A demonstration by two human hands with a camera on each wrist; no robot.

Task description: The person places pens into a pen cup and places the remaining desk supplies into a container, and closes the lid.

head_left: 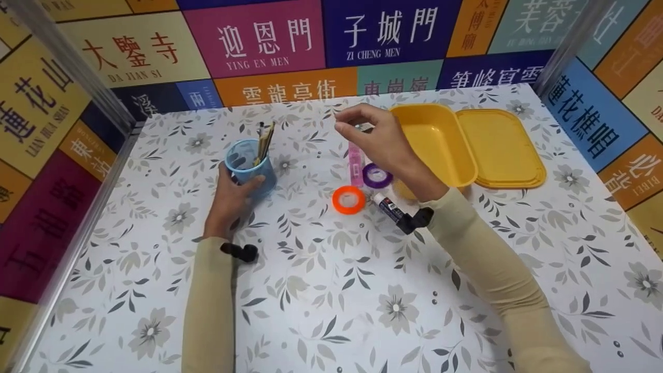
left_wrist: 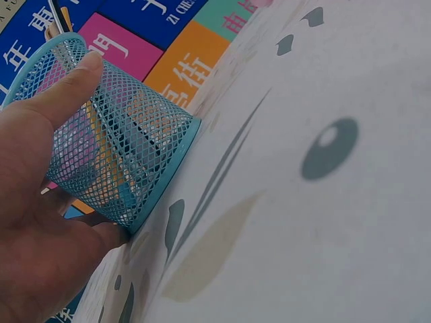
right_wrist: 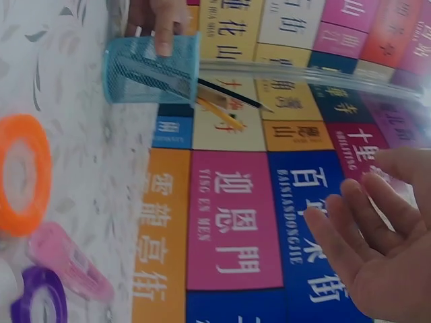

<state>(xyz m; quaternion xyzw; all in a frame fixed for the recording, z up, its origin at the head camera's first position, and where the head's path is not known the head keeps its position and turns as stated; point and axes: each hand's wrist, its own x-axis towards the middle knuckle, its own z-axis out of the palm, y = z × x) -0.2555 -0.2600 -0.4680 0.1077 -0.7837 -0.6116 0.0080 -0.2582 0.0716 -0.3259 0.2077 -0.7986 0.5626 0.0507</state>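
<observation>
A light-blue mesh pencil cup (head_left: pixel 267 175) stands on the table at left, gripped round its side by my left hand (head_left: pixel 227 203). In the left wrist view the thumb lies across the mesh near the rim. Slim pencils or brushes (head_left: pixel 266 140) lean inside the cup, their tips above the rim. My right hand (head_left: pixel 380 135) is raised over the table beside the yellow box (head_left: pixel 440 142), its fingers loosely bent with nothing between them. Below it lie a pink tube-like object (head_left: pixel 356 167), a purple tape roll (head_left: pixel 378 184), an orange tape roll (head_left: pixel 349 210) and a glue stick (head_left: pixel 388 205).
The yellow lid (head_left: pixel 502 150) lies flat to the right of the box. A floral cloth (head_left: pixel 321 290) covers the table. Colourful panels (head_left: pixel 259 44) with printed characters rise along the back and both sides.
</observation>
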